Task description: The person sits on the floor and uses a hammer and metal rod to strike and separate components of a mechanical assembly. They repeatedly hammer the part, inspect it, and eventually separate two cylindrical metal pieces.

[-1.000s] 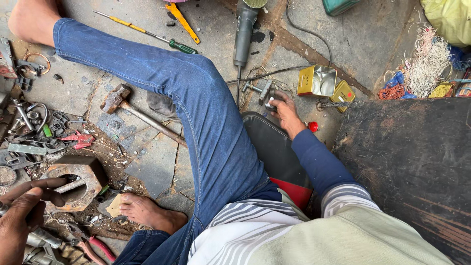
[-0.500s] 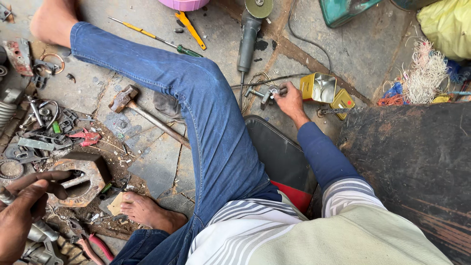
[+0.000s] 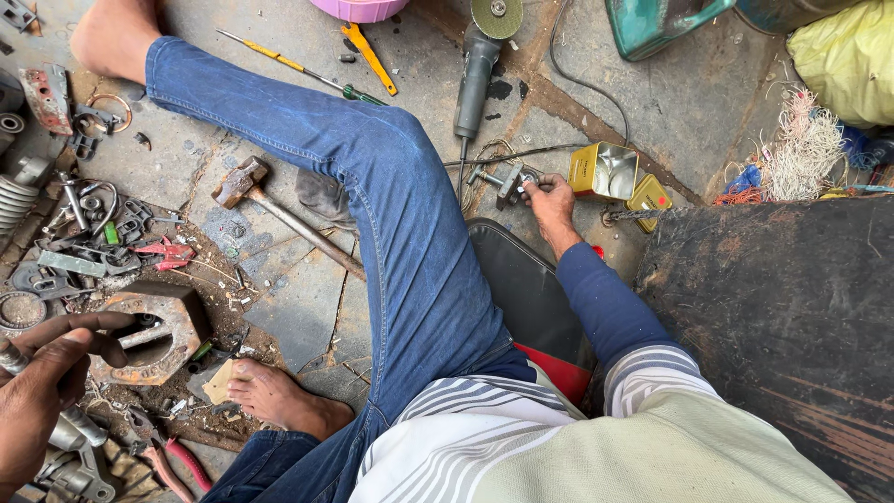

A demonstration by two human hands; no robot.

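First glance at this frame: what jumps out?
A bent leg in blue jeans crosses the middle of the stone floor. The right hand reaches out to a small metal fitting beside an open yellow tin, just below an angle grinder. At lower left the left hand grips a metal rod next to a rusty hexagonal block, amid scattered scrap parts.
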